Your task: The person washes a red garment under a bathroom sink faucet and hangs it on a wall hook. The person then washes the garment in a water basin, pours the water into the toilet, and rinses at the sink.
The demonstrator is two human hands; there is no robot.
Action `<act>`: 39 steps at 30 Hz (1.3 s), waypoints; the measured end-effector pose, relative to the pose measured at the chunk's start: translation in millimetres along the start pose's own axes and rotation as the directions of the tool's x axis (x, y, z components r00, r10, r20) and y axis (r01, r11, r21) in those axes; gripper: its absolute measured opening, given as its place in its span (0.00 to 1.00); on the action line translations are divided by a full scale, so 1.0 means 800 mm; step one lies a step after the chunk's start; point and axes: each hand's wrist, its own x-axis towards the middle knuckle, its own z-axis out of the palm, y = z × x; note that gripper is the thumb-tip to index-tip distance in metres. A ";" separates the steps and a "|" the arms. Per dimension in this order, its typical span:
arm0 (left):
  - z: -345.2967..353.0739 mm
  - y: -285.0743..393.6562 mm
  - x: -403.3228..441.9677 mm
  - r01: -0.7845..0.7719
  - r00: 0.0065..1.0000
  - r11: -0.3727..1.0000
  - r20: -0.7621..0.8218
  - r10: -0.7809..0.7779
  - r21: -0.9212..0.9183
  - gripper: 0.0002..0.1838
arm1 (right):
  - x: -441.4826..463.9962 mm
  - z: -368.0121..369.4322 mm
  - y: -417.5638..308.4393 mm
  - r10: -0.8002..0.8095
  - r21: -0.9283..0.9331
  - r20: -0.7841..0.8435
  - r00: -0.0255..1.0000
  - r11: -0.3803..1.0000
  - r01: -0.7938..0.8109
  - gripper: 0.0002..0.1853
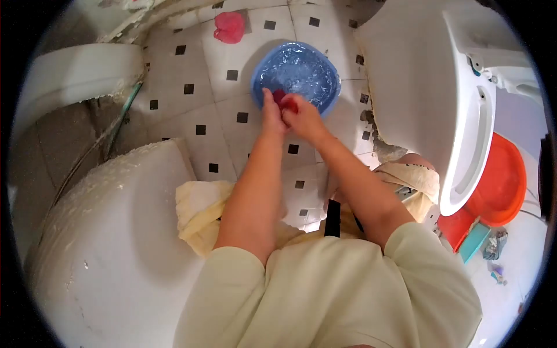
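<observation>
While both hands meet over the near edge of the water, a red cloth (279, 96), as it appears, sits bunched between them. The right hand (303, 119) is curled, its fingers wrapped around part of the cloth; the left hand (271, 118) presses in from the other side with at least one digit extended, and I cannot tell whether its remaining fingers grip. Directly beyond the hands, the blue basin (336, 95) stands on the tiled floor (220, 139), and the water (297, 72) inside it is rippled and full of glints. Whether the lower part of the cloth touches the water is hidden by the hands.

Judging from this pose, the step in hand is working the cloth by hand at the basin, seemingly rubbing or squeezing it. The next move calls for a secure hold from the right hand and counter-pressure from the left, with both kept above the basin so that drips fall inside it.

Ahead and to the left of the left hand, well apart from it, a pink cloth (229, 27) lies crumpled on the floor. Well off to the right of the right hand and nearer the body is a red tub (510, 182).

No brand or label can be read. Dark marks on the yellow garment (426, 180) over the right leg resemble lettering, but are too small to make out.
</observation>
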 end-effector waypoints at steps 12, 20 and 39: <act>0.029 -0.025 -0.034 0.057 0.996 0.900 -0.084 -0.023 0.433 0.16 | 0.053 -0.017 0.028 0.160 -0.487 -0.285 0.945 0.825 -0.286 0.22; 0.051 -0.001 -0.059 0.016 0.951 0.871 -0.276 0.138 0.491 0.14 | 0.048 -0.069 0.014 0.007 0.019 -0.124 0.992 1.000 -0.005 0.18; -0.007 0.054 -0.016 0.105 0.813 0.358 -0.287 0.507 0.928 0.27 | 0.051 -0.116 0.139 0.714 0.547 0.164 0.681 0.509 -0.665 0.23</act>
